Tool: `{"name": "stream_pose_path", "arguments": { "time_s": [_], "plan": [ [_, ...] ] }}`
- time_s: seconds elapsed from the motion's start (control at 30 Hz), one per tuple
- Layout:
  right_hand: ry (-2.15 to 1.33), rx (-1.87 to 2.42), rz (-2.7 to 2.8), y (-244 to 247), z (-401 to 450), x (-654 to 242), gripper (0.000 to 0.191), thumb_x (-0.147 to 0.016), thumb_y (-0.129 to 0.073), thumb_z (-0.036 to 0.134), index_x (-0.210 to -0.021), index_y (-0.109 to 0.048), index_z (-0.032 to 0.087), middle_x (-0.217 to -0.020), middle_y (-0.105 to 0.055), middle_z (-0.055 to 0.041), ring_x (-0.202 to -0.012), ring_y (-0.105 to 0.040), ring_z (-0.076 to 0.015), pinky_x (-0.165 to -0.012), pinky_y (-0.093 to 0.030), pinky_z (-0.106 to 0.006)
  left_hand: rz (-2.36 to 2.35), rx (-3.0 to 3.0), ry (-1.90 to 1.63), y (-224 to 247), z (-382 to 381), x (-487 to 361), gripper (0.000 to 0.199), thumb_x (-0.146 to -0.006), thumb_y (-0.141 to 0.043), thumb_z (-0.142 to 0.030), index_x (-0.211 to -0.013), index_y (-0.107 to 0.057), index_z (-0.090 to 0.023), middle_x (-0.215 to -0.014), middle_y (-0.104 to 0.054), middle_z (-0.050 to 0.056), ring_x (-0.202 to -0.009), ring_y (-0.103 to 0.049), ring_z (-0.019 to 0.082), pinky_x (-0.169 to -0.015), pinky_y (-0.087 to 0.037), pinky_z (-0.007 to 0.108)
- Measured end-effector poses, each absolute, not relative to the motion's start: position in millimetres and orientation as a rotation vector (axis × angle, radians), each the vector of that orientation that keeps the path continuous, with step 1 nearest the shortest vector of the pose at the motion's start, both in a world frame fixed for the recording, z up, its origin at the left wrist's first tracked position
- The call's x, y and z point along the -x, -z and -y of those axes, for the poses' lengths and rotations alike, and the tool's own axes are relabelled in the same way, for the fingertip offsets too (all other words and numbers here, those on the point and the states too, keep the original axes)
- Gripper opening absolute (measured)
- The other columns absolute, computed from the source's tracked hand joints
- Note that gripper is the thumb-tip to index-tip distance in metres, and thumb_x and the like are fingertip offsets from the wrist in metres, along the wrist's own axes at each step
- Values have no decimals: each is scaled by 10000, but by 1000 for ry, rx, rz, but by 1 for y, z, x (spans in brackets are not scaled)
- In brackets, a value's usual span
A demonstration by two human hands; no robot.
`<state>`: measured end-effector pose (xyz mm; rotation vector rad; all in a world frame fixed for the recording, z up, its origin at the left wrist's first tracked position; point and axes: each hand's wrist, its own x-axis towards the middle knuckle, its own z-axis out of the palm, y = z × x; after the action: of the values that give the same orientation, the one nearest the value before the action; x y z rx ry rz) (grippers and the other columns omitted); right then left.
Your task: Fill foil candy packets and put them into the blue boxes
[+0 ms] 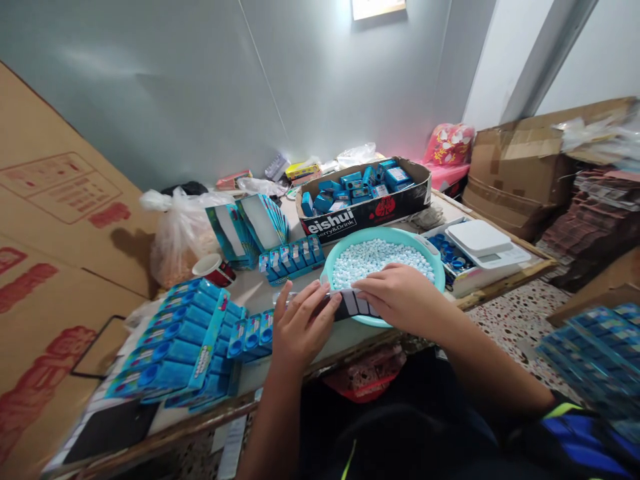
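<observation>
My left hand (303,323) rests on the left part of a dark strip with white lettering (356,304) at the table's front edge, its fingers spread. At the strip's right end is my right hand (400,297), fingers together and gripping it. Just behind, a turquoise basin (439,270) holds many small pale-blue pellets (380,257). Left of my left hand stand small blue boxes with round openings (253,335). Another row of blue boxes (293,259) is further back. What lies under my left palm is hidden.
Stacked blue packs (185,340) and a paper cup (214,269) are at the left. A carton of blue boxes (370,213) stands behind the basin. A white scale (487,243) sits at the right, beside a tray of blue caps (450,257). Large cardboard (65,267) borders the left.
</observation>
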<state>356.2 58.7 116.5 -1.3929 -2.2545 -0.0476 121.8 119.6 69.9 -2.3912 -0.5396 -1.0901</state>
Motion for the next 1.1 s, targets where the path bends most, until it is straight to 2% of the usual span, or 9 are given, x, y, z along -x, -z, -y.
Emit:
{"name": "stream_pose_path", "arguments": {
  "time_s": [0.1, 0.23, 0.33, 0.53, 0.63, 0.73, 0.83, 1.0, 1.1],
  "plan": [
    [40, 1409, 2209, -118, -56, -355, 202, -989, -538, 196, -1008, -739, 200, -892, -777, -19, -782, -692, -179, -720, -389, -318, 540, 2280, 1107, -61, -117, -120, 376, -829, -793, -225, -1191, -715, -289, -1194, -759, 75, -1206, -680, 278, -1169, -416, 526],
    [96, 1432, 2168, -115, -56, -352, 231, -1003, -512, 218, -1027, -741, 205, -918, -785, -32, -782, -698, -187, -728, -415, -323, 512, 2261, 1240, -49, -107, -116, 337, -788, -818, -141, -1086, -738, -276, -1119, -783, 39, -1196, -686, 267, -1119, -489, 499],
    [169, 1509, 2086, -108, -62, -356, 228, -998, -523, 227, -1061, -742, 215, -959, -793, -40, -779, -703, -205, -753, -432, -334, 569, 2458, 1394, -42, -94, -108, 236, -818, -772, -98, -981, -732, -264, -1055, -793, 12, -1145, -711, 236, -1054, -556, 462],
    [125, 1853, 1889, -85, -87, -388, 281, -1011, -499, 284, -1118, -745, 202, -1047, -787, -88, -927, -717, -274, -740, -454, -350, 1309, 2570, 2043, -27, -77, -81, 32, -907, -692, -222, -882, -686, -202, -878, -768, 40, -909, -765, 202, -863, -641, 381],
    [46, 2072, 1868, -69, -100, -399, 326, -1001, -502, 278, -1220, -707, 150, -1081, -772, -139, -968, -708, -309, -781, -477, -378, 1748, 2314, 2274, -21, -80, -68, 202, -820, -789, -310, -907, -663, -179, -833, -750, 36, -810, -768, 193, -781, -638, 315],
    [167, 2104, 1814, -62, -107, -391, 382, -986, -505, 232, -1310, -635, 78, -1236, -706, -207, -1097, -664, -346, -981, -447, -483, 1927, 2222, 2396, -19, -84, -63, 371, -731, -856, -336, -992, -647, -175, -825, -737, 27, -757, -758, 178, -744, -631, 289],
    [291, 1819, 1779, -70, -102, -362, 358, -1008, -478, 243, -1312, -627, 127, -1372, -638, -171, -1244, -588, -332, -1153, -294, -566, 1935, 2329, 2393, -22, -86, -65, 449, -730, -855, -331, -1091, -628, -186, -946, -737, 48, -775, -755, 171, -759, -632, 302],
    [121, 1330, 2067, -85, -83, -307, 299, -1038, -469, 299, -1270, -649, 242, -1336, -675, -83, -1253, -596, -237, -1212, -240, -492, 1951, 2526, 2265, -30, -88, -72, 647, -723, -867, -316, -1277, -546, -220, -1204, -702, 109, -771, -748, 151, -816, -637, 351],
    [32, 1470, 2206, -73, -84, -303, 376, -1002, -563, 367, -1358, -606, 257, -1447, -600, -110, -1360, -522, -292, -1223, -192, -559, 1955, 2550, 2255, -34, -90, -71, 683, -741, -860, -328, -1321, -511, -236, -1257, -687, 116, -797, -747, 149, -847, -630, 360]
  ]
}}
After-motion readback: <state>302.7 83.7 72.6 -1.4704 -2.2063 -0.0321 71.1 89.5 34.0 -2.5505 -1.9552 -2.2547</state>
